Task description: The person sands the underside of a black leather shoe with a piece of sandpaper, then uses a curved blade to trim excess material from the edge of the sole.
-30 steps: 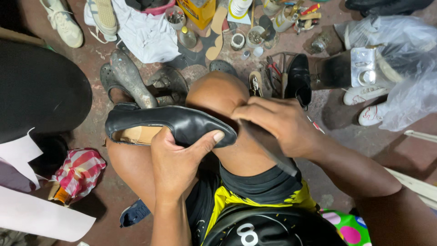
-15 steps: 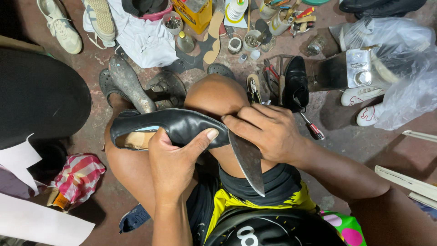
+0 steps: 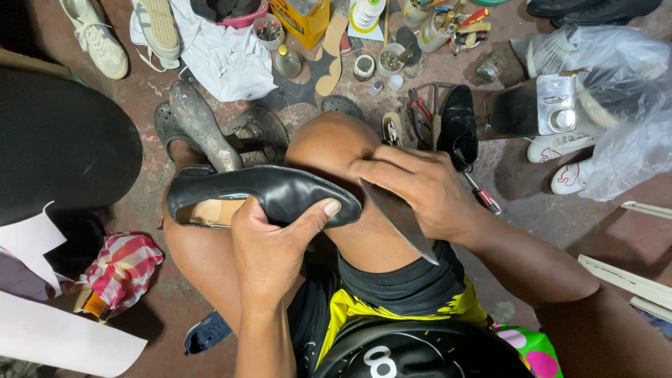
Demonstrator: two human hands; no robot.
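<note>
The left hand (image 3: 269, 245) is clamped around a glossy black leather slip-on shoe (image 3: 262, 192) resting across the bare knee (image 3: 329, 150). The right hand (image 3: 420, 189) is closed on a broad grey metal blade (image 3: 399, 217) touching the toe — trimming looks underway, not finished. Around lies a stained reddish concrete floor (image 3: 560, 217) — tools, soles, sneakers scattered.

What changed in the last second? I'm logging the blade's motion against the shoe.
The right hand drew the flat blade out from under itself; its long edge now shows, angled down across the thigh. No grip changed: the left hand still clamps the black shoe on the knee, thumb over the toe.
</note>
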